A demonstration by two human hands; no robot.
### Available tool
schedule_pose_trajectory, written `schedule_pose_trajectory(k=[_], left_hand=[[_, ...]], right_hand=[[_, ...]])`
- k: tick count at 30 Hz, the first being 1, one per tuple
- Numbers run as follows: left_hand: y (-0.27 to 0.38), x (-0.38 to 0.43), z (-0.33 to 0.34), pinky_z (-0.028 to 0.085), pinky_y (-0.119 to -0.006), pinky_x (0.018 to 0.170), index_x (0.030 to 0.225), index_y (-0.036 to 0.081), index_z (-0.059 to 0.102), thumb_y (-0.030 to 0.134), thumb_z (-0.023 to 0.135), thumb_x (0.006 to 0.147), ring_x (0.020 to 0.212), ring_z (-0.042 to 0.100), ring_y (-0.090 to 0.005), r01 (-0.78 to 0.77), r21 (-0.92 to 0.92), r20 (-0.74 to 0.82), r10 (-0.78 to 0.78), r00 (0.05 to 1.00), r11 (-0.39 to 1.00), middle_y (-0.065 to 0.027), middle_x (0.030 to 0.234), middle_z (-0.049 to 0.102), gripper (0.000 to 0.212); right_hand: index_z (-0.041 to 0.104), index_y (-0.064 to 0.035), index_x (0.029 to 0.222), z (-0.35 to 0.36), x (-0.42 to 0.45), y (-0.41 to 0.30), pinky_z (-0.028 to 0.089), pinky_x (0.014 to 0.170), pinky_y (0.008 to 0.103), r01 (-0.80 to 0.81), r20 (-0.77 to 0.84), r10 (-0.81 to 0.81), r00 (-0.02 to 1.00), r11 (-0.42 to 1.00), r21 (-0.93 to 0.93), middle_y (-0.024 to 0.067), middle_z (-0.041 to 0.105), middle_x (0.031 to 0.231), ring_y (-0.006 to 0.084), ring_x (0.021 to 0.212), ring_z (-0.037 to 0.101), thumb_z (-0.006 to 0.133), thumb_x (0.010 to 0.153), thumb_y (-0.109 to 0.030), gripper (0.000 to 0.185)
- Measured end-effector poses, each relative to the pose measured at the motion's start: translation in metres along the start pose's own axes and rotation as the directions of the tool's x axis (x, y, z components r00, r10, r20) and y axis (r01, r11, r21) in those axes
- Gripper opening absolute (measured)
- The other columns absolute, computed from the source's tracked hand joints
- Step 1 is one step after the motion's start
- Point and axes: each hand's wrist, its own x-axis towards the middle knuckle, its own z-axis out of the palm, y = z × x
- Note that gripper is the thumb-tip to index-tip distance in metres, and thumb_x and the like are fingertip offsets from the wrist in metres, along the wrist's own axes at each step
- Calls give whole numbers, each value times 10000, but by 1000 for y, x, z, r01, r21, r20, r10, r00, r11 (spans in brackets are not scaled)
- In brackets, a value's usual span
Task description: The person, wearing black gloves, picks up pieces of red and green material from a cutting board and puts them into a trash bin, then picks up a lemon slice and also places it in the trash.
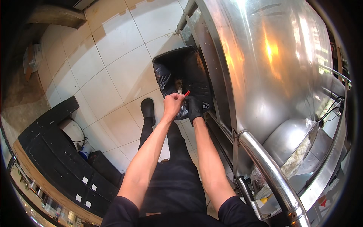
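My left hand (pixel 173 105), bare, is held over the near edge of a bin lined with a black plastic bag (pixel 161 75). Its fingers are pinched together beside a small red object (pixel 187 93), whose kind I cannot make out. Close against it on the right is my right hand (pixel 195 107), in a black glove, with its fingers curled near the red object's lower end. Which hand grips the red object is not clear. Some pale and brownish scraps (pixel 179 86) show inside the bin, just beyond my fingertips.
A stainless steel table (pixel 255 71) with a tubular rail (pixel 269 167) runs along the right. A metal bowl (pixel 286 142) with whitish contents stands at the lower right. Black cabinetry (pixel 65 161) is at the left. My shoe (pixel 147 109) rests on the tiled floor (pixel 119 51).
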Motion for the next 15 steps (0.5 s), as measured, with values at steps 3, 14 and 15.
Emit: schedule_pose_trajectory(k=[3, 14, 15], left_hand=[[0, -1, 2, 463, -310, 600, 853, 8, 700, 225, 654, 833, 617, 599, -129, -39, -52, -33, 37, 999, 998, -74, 673, 665, 223], [6, 0, -6, 474, -317, 629, 895, 6, 718, 196, 639, 811, 637, 618, -144, 13, -77, 168, 0, 986, 997, -104, 722, 688, 222], [5, 1, -8, 470, -317, 616, 881, -2, 716, 201, 642, 809, 621, 609, -143, -15, -21, 143, 17, 990, 1000, -100, 694, 677, 227]], right_hand=[[624, -93, 661, 1, 0, -3, 337, 472, 270, -162, 34, 158, 987, 959, 233, -22, 527, 575, 94, 512, 462, 614, 768, -177, 136], [684, -73, 791, -27, 15, 11, 410, 564, 272, -187, 279, 148, 949, 975, 118, -14, 597, 718, 97, 613, 520, 639, 755, -187, 128], [682, -66, 796, -23, 10, 8, 411, 568, 272, -103, 272, 61, 960, 985, 142, -16, 594, 714, 94, 617, 519, 643, 751, -160, 111]])
